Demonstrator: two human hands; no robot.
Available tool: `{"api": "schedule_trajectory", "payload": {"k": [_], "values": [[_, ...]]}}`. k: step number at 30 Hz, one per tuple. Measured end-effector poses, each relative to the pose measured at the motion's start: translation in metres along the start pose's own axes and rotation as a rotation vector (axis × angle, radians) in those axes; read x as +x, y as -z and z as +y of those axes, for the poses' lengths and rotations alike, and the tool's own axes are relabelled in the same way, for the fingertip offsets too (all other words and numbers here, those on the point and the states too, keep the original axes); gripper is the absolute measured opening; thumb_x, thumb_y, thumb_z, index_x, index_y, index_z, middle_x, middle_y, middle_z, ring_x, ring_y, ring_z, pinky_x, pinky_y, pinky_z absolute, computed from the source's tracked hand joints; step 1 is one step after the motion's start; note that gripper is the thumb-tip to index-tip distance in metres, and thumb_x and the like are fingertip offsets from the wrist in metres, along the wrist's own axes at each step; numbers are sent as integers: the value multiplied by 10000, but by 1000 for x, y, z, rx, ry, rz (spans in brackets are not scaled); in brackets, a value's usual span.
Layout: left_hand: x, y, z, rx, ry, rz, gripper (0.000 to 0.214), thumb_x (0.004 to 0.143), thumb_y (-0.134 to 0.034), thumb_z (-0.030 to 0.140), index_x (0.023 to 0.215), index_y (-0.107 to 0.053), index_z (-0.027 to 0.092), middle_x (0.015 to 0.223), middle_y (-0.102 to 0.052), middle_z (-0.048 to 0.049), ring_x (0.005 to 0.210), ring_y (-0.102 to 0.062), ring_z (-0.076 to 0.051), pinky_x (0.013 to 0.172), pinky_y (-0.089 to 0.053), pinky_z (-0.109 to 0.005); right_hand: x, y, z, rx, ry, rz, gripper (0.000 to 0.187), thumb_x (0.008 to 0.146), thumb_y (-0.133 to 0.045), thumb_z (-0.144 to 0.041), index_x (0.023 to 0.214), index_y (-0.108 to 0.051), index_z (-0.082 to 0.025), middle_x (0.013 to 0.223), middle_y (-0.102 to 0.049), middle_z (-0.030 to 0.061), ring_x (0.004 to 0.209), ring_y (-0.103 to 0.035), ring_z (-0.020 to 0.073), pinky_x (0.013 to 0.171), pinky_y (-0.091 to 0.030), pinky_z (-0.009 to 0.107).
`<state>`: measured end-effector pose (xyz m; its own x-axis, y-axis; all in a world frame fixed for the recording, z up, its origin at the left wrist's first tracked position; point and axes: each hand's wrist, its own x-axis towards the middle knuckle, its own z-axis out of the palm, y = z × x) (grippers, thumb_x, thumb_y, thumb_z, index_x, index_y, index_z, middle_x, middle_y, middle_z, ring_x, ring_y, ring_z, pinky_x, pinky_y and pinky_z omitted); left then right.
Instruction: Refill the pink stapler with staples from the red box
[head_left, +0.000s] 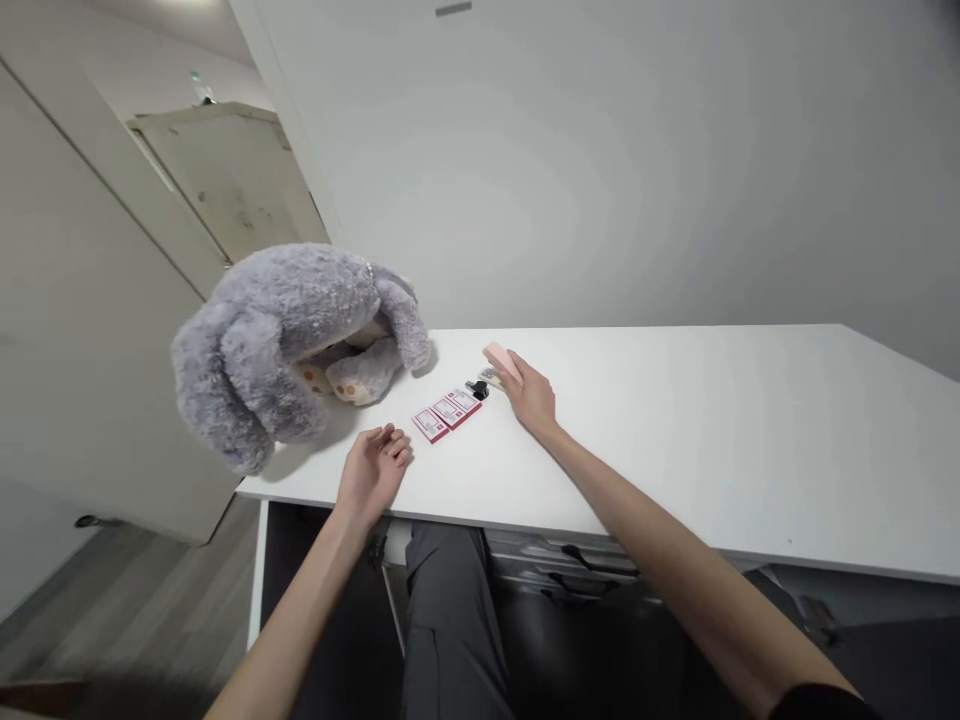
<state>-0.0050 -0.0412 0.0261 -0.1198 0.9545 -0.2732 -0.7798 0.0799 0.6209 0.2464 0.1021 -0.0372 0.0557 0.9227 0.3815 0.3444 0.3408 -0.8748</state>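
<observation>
- Here we go: my right hand [532, 395] is clamped on the pink block [502, 361], tilted over the table [675, 430], with the pale piece [490, 377] just beside it.
- Over on the left, my left hand [373, 470] rests near the edge, fingers loosely curled and holding nothing, beside the red-and-white boxes [448, 412].
- The trick, I'd say: a light, even pinch on the block, wrist clear of the pale piece; sliding could knock the black clip [478, 390] or the row crooked.
- Now the print! Red borders and small red marks on the boxes, but their wording is too tiny to read.
- Dark markings on the pale piece, too; I can't make them out, and no brand is legible.
</observation>
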Motion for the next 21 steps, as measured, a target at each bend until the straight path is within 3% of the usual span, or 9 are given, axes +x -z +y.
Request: {"api": "schedule_trajectory", "payload": {"k": [3, 6, 9, 12, 16, 19, 21], "values": [[-2, 1, -2, 17, -26, 59, 95, 820, -573, 114, 900, -615, 143, 834, -594, -66, 687, -603, -127, 564, -501, -219, -5, -1, -9, 25, 61, 17, 635, 1029, -563, -551, 1556, -551, -197, 1491, -603, 202, 1416, -533, 374, 1211, -405, 564], [-11, -10, -16, 56, -5, 137, 147, 875, -536, 145, 951, -660, 128, 984, -696, -152, 904, -728, -207, 705, -616, -283, -35, 16, -27, 36, 213, 77, 478, 1078, -507, -503, 1457, -624, -236, 1436, -592, 181, 1388, -535, 348, 1211, -420, 552], [-22, -35, -41, 61, 87, 153, 224, 952, -496, 199, 1041, -677, 103, 1143, -739, -221, 1076, -764, -272, 844, -664, -350, -74, 36, -50, 57, 405, -170, 283, 1078, -576, -429, 1294, -711, -307, 1310, -660, 123, 1307, -597, 306, 1163, -493, 513], [-30, -67, -66, 55, 157, 80, 323, 982, -500, 219, 1213, -667, 66, 1218, -750, -242, 1145, -766, -287, 923, -663, -363, -100, 50, -63, -26, 534, -284, 305, 1027, -693, -402, 1307, -718, -284, 1438, -604, 134, 1383, -552, 315, 1161, -503, 540], [-33, -99, -92, 118, 254, -15, 398, 1032, -481, 286, 1299, -645, 40, 1258, -743, -266, 1182, -760, -314, 917, -662, -376, -108, 65, -58, -169, 549, -227, 205, 1012, -728, -362, 1193, -787, -286, 1496, -580, 136, 1396, -539, 330, 1148, -506, 564], [-31, -105, -105, 235, 236, -106, 324, 1032, -511, 325, 1204, -678, 105, 1269, -741, -230, 1206, -746, -316, 952, -644, -402, -107, 80, -52, -153, 525, -201, 161, 1009, -738, -336, 1153, -801, -302, 1445, -623, 121, 1382, -561, 317, 1138, -513, 541], [-25, -98, -107, 405, 104, -167, 266, 1004, -570, 363, 1118, -689, 153, 1261, -741, -186, 1208, -733, -314, 1014, -612, -434, -106, 94, -49, -98, 505, -200, 149, 1003, -750, -330, 1142, -797, -305, 1408, -650, 110, 1372, -580, 305, 1142, -508, 526]]}}
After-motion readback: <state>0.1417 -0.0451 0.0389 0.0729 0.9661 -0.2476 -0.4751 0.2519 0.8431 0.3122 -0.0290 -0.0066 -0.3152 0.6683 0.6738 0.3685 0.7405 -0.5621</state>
